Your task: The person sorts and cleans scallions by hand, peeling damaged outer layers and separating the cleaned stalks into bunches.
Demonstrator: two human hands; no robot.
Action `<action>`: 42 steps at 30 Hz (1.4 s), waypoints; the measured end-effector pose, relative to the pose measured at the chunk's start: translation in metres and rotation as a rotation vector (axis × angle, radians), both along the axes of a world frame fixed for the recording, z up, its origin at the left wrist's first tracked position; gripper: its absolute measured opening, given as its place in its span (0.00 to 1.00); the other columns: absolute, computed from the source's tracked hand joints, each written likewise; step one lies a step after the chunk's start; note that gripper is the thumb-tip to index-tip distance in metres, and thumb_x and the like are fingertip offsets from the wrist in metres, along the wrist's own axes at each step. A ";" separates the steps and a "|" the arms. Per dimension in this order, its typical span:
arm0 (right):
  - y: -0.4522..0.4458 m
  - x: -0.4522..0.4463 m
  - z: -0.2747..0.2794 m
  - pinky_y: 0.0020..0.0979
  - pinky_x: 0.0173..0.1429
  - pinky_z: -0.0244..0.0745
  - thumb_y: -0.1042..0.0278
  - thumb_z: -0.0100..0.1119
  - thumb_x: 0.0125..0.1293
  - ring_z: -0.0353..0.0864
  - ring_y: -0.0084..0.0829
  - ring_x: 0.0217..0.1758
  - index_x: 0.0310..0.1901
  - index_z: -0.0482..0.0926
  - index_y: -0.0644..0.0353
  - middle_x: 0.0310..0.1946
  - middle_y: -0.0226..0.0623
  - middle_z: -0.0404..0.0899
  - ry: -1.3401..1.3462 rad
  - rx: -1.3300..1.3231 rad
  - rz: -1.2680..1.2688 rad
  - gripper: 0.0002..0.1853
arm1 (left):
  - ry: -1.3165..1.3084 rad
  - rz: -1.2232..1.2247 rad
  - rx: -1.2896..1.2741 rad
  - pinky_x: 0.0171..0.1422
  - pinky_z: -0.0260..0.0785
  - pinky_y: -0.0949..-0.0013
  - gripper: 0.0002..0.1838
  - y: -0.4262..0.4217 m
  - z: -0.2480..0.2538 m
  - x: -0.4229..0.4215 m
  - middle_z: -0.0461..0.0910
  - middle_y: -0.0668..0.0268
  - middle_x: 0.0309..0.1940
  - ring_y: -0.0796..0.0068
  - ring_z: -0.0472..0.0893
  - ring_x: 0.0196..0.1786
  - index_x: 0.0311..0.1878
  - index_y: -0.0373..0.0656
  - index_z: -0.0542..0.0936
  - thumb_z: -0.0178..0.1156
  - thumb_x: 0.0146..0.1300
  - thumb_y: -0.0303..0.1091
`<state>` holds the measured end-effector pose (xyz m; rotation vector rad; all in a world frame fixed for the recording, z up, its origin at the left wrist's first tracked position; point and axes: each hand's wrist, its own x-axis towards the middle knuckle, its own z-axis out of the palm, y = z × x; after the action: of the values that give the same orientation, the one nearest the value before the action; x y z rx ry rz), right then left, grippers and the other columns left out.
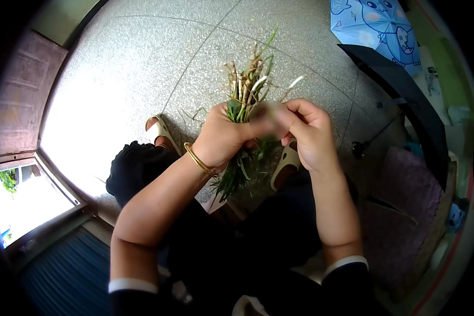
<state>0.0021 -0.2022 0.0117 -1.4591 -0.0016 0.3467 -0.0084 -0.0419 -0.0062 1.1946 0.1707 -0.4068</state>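
A bundle of green stalks with pale, root-like ends (250,87) points up and away from me, its leaves hanging below my hands. My left hand (221,136) is wrapped round the middle of the bundle, with a gold bangle at the wrist. Just right of it, my right hand (309,129) has its thumb and fingers pinched together beside the bundle. A blurred patch covers the area between both hands, so what the right fingers hold cannot be made out. One white stalk end (297,81) sticks out above the right fingers.
Around my pale slip-on shoes (159,130) lies a speckled floor (142,58). A black umbrella (400,79) and a blue patterned umbrella (376,31) are at the upper right. Below them is a purplish mat (403,195). A wooden door (23,95) stands at the left.
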 end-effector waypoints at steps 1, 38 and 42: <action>0.000 0.000 0.001 0.16 0.25 0.65 0.70 0.57 0.59 0.69 0.14 0.21 0.31 0.76 0.64 0.20 0.27 0.73 -0.003 -0.014 0.009 0.06 | 0.014 0.017 -0.022 0.21 0.60 0.81 0.10 -0.001 0.002 0.000 0.75 0.70 0.21 0.85 0.68 0.18 0.33 0.35 0.77 0.66 0.47 0.26; -0.003 -0.002 -0.004 0.17 0.29 0.65 0.74 0.57 0.58 0.69 0.16 0.23 0.36 0.77 0.67 0.31 0.32 0.74 -0.356 -0.176 0.161 0.07 | 0.099 -0.067 -0.150 0.23 0.60 0.81 0.09 0.010 0.002 -0.004 0.78 0.62 0.28 0.83 0.68 0.18 0.38 0.36 0.73 0.57 0.53 0.28; -0.003 -0.001 -0.002 0.17 0.30 0.65 0.74 0.56 0.58 0.70 0.15 0.25 0.33 0.76 0.66 0.26 0.29 0.73 -0.267 -0.095 0.144 0.04 | 0.090 -0.185 -0.099 0.23 0.64 0.79 0.08 0.014 0.008 -0.002 0.78 0.66 0.26 0.82 0.73 0.19 0.36 0.39 0.76 0.60 0.53 0.29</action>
<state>0.0010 -0.2051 0.0095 -1.5947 -0.3103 0.2691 -0.0106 -0.0283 0.0022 1.0988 0.1164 -0.6250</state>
